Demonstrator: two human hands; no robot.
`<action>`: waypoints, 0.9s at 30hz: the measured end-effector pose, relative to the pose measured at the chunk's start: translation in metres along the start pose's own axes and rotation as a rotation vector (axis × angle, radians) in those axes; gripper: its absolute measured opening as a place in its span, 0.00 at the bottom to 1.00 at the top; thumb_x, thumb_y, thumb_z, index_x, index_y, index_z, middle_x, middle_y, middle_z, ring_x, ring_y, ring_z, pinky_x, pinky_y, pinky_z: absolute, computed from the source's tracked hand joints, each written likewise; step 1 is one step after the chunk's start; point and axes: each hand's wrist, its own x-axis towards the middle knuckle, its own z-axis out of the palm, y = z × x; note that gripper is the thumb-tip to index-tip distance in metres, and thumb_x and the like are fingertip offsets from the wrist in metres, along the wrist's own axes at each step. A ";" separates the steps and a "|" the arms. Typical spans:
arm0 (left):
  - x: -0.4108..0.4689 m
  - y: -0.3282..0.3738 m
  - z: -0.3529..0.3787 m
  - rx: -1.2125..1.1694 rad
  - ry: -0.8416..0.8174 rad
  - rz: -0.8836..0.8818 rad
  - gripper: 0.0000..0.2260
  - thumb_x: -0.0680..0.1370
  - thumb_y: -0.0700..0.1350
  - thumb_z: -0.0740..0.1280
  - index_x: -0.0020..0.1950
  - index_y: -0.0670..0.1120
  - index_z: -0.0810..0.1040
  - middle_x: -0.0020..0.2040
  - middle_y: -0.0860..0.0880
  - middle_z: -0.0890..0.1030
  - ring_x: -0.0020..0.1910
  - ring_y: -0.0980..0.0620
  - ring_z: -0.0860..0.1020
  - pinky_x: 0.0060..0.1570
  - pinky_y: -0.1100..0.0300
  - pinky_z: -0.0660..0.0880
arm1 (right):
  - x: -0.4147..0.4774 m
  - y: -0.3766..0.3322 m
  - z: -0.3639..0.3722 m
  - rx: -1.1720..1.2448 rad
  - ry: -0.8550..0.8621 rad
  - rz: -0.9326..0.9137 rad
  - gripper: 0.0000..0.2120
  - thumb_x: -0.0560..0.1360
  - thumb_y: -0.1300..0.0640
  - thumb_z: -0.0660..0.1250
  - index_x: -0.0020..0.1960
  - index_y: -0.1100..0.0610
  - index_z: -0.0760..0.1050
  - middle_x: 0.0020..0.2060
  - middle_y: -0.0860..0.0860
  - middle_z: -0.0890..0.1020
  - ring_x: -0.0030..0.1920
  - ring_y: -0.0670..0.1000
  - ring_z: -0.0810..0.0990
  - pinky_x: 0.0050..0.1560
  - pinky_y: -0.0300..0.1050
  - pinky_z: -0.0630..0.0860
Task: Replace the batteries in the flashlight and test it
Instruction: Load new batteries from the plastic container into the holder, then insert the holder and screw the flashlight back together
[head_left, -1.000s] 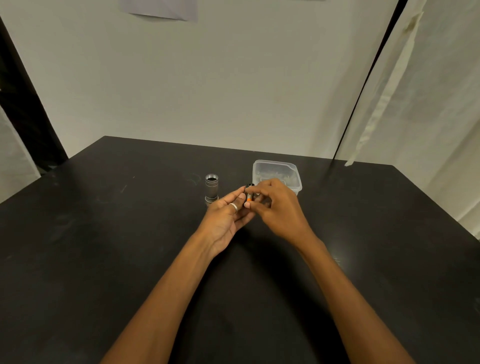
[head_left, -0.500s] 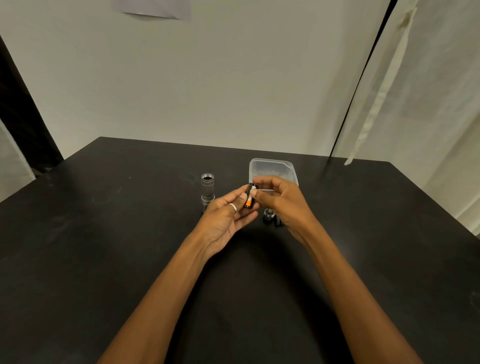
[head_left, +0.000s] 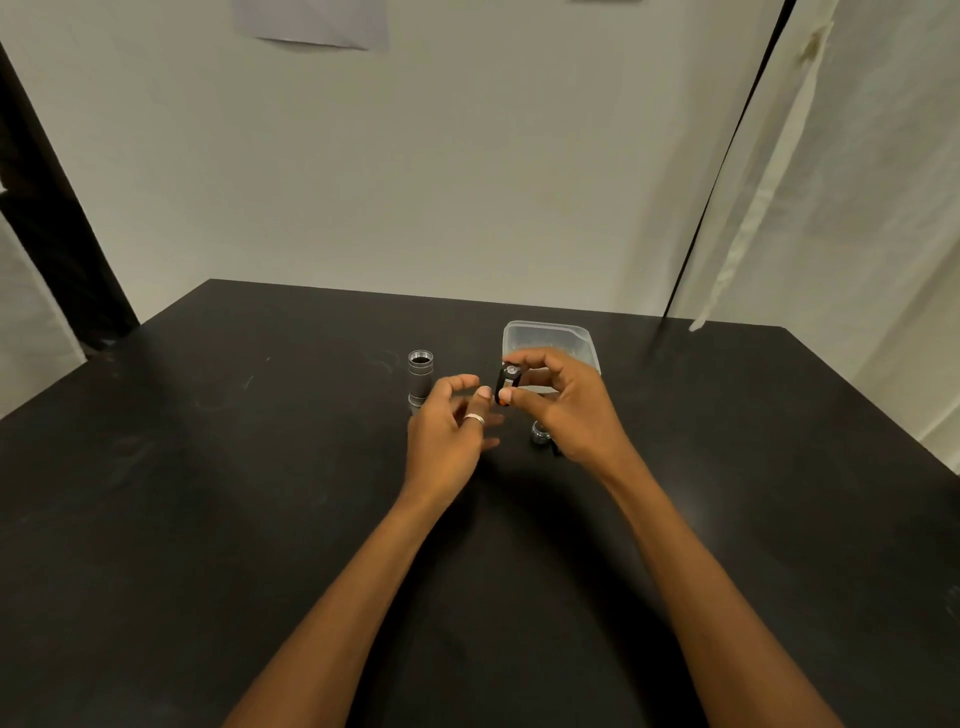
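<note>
My right hand (head_left: 563, 410) pinches a small black battery holder with an orange end (head_left: 506, 383) between thumb and fingers, just above the table. My left hand (head_left: 451, 436), wearing a ring, hovers beside it with fingers loosely curled and nothing in them; one fingertip is close to the holder's lower end. The grey flashlight body (head_left: 420, 376) stands upright on the black table (head_left: 208, 467), open end up, left of my hands. A small metal cap (head_left: 540, 432) lies on the table under my right hand, partly hidden.
A clear plastic container (head_left: 550, 338) sits just behind my right hand. The table's far edge meets a white wall, with a white curtain at the right.
My left hand has let go of the battery holder and drawn slightly back. My right hand now holds it alone, lifted a little to the right.
</note>
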 end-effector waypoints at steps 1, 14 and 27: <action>-0.001 -0.001 -0.001 0.083 0.043 0.055 0.11 0.83 0.46 0.66 0.65 0.47 0.75 0.53 0.50 0.85 0.44 0.57 0.85 0.38 0.60 0.83 | 0.000 0.000 0.000 -0.012 0.015 -0.010 0.16 0.74 0.62 0.77 0.58 0.48 0.80 0.54 0.42 0.83 0.56 0.45 0.83 0.54 0.37 0.81; 0.009 -0.006 -0.021 0.666 0.477 0.373 0.29 0.75 0.49 0.75 0.71 0.43 0.66 0.69 0.42 0.68 0.63 0.46 0.70 0.52 0.57 0.72 | -0.003 -0.001 0.004 -0.011 0.099 0.050 0.18 0.73 0.64 0.77 0.59 0.52 0.78 0.48 0.44 0.84 0.50 0.38 0.84 0.51 0.30 0.79; 0.025 -0.016 -0.025 0.663 0.258 0.023 0.14 0.82 0.48 0.67 0.65 0.45 0.70 0.59 0.46 0.79 0.56 0.45 0.79 0.57 0.46 0.78 | -0.001 0.004 0.007 0.258 0.174 0.205 0.15 0.76 0.62 0.75 0.62 0.57 0.80 0.53 0.52 0.86 0.54 0.50 0.87 0.58 0.47 0.83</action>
